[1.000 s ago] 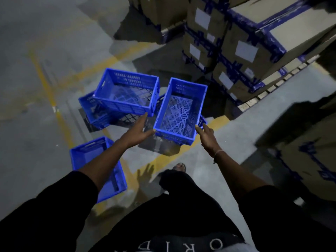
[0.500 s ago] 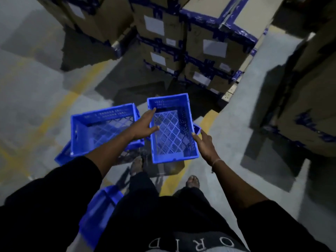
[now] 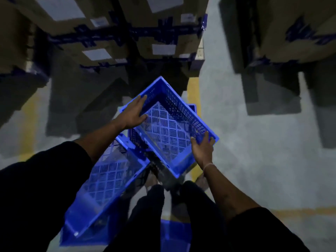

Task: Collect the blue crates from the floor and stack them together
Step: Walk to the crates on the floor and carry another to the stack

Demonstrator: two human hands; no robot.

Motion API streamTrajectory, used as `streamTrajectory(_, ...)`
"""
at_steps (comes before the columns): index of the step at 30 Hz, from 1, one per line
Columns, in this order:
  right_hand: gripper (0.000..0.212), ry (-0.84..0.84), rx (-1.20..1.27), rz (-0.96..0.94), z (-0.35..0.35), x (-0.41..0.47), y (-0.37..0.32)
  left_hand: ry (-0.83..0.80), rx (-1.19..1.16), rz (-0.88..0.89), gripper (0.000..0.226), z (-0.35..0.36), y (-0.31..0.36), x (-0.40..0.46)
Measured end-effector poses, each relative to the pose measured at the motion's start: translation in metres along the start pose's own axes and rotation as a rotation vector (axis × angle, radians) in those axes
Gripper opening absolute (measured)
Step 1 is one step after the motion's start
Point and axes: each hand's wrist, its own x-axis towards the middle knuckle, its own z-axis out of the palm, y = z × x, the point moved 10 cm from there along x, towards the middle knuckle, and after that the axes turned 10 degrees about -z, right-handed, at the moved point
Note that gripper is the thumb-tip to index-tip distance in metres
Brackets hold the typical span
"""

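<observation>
1. The person stands on a grey concrete floor (image 3: 254, 160) and holds one blue perforated crate (image 3: 169, 128) with both hands, above their feet. The crate is turned cornerwise, one corner pointing away from the person, its open top facing up.
2. The left hand (image 3: 133, 113) grips the crate's left rim: the fingers lie along the outside of the rim and the thumb hooks over onto the inner wall.
3. The right hand (image 3: 202, 148) grips the right rim near the crate's right corner, fingers curled over the edge. A thin band shows at that wrist.
4. A second blue crate (image 3: 109, 175) sits lower, under the left forearm, tilted, its slotted bottom visible. Whether it touches the held crate cannot be told, as the frame is blurred there.
5. The edge of another blue crate (image 3: 192, 108) shows behind the held crate, near a yellow floor line (image 3: 193, 91).
6. More blue plastic (image 3: 174, 233) shows at the bottom edge of the view between the person's legs; its form cannot be told.
7. Stacked cardboard cartons (image 3: 109, 42) with blue tape and white labels stand on the floor ahead; further cartons (image 3: 300, 33) stand to the right.
</observation>
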Motion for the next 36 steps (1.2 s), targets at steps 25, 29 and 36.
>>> streamTrajectory(25,0.085,0.345,-0.147,0.173,0.075,0.076,0.157,0.106,0.218,-0.243,0.085,0.080,-0.102,0.185)
streamTrajectory(29,0.088,0.347,-0.147,0.176,0.050,0.072,0.161,0.077,0.205,-0.199,0.090,0.080,-0.091,0.167)
streamTrajectory(36,0.089,0.391,-0.170,0.102,-0.021,0.041,0.150,0.077,0.186,-0.129,0.093,0.063,-0.053,0.121)
